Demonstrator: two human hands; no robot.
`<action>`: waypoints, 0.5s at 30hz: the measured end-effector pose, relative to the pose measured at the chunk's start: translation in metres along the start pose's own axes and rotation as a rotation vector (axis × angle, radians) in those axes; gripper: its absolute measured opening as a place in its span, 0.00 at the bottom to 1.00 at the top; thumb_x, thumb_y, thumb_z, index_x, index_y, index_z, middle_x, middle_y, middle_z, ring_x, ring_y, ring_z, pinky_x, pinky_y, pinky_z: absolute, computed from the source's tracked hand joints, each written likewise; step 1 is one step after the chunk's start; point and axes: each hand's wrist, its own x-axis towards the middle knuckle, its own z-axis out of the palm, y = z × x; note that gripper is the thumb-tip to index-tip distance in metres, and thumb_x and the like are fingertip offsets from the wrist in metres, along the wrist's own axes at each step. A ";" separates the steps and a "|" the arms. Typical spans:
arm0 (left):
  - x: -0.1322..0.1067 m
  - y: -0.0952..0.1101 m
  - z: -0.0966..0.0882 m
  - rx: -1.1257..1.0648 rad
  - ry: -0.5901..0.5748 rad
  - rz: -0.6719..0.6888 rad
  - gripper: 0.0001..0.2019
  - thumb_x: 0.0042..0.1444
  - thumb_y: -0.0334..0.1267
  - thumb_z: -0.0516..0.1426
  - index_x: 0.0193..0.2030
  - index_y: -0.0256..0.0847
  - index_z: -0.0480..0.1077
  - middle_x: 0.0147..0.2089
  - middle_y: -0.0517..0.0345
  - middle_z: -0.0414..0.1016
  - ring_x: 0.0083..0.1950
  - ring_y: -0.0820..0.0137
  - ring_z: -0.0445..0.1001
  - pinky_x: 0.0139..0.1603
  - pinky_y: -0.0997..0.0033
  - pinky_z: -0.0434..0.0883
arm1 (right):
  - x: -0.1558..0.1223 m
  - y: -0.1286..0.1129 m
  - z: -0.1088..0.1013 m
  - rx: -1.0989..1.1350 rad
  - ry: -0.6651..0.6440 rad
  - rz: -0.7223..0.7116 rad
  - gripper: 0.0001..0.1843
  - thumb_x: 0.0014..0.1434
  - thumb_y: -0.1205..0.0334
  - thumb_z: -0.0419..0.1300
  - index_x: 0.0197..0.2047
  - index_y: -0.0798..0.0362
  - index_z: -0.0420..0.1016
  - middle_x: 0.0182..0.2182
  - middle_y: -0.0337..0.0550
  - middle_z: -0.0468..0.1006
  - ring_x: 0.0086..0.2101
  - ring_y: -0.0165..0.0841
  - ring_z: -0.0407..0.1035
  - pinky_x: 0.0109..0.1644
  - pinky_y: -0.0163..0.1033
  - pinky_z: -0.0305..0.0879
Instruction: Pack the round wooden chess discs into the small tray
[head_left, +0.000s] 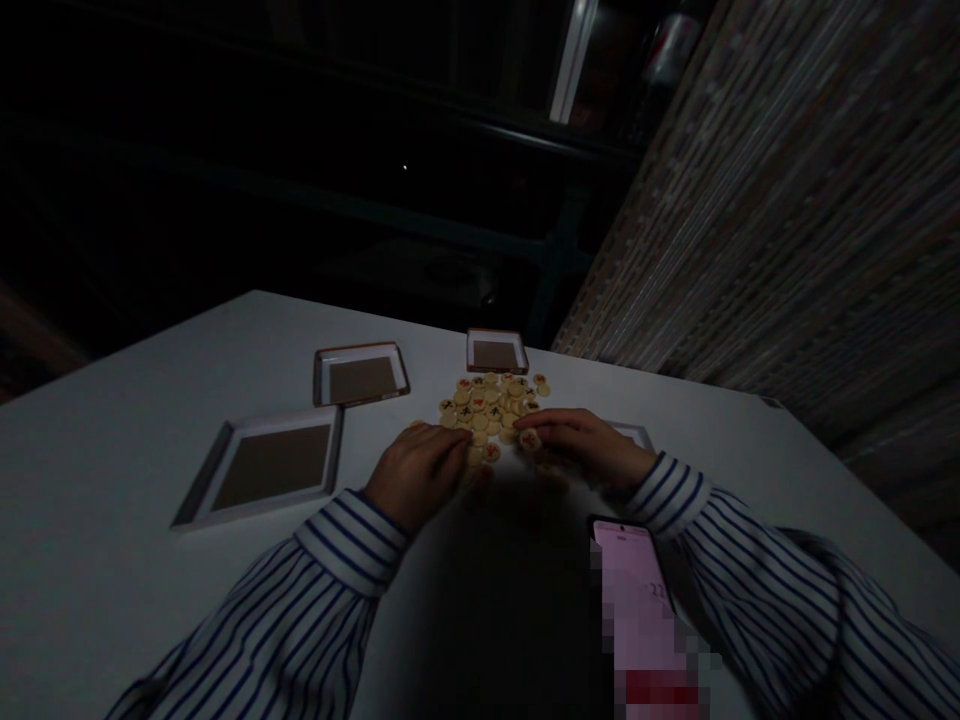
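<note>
A heap of round cream game discs (pixel 491 402) with red and black marks lies on the white table (pixel 112 470). My left hand (pixel 420 473) rests palm down at the heap's near left edge, fingers curled together over a few discs. My right hand (pixel 585 447) lies at the near right edge, fingers stretched leftward, fingertips touching a red-marked disc (pixel 530 438). Both arms wear blue-striped white sleeves. I cannot make out whether either hand grips a disc.
Three shallow white-rimmed trays with brown floors sit on the table: a large one (pixel 266 468) at left, a middle one (pixel 361 375), a small one (pixel 496 351) behind the heap. A lit phone (pixel 634 575) lies near my right forearm. A brick wall (pixel 787 220) rises at right.
</note>
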 end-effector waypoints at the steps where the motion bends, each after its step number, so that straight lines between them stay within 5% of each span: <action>1: 0.000 0.000 0.000 -0.001 -0.003 -0.003 0.12 0.56 0.35 0.49 0.39 0.35 0.71 0.35 0.51 0.76 0.37 0.68 0.73 0.43 0.65 0.69 | 0.000 0.000 0.000 -0.005 0.005 -0.002 0.16 0.54 0.60 0.54 0.45 0.54 0.72 0.33 0.42 0.74 0.31 0.27 0.67 0.32 0.32 0.62; 8: 0.000 -0.002 -0.002 0.005 -0.024 -0.048 0.13 0.56 0.37 0.48 0.40 0.36 0.72 0.37 0.52 0.76 0.39 0.67 0.73 0.42 0.65 0.69 | 0.000 -0.001 0.006 -0.257 0.051 -0.040 0.13 0.52 0.59 0.56 0.40 0.56 0.71 0.25 0.37 0.69 0.26 0.26 0.63 0.29 0.32 0.59; 15: 0.001 -0.006 -0.011 0.043 0.028 -0.130 0.14 0.56 0.39 0.48 0.40 0.35 0.72 0.38 0.51 0.76 0.40 0.67 0.72 0.43 0.66 0.68 | 0.000 0.008 0.011 -0.839 0.083 -0.227 0.08 0.51 0.62 0.58 0.35 0.54 0.73 0.28 0.39 0.72 0.26 0.25 0.62 0.29 0.31 0.56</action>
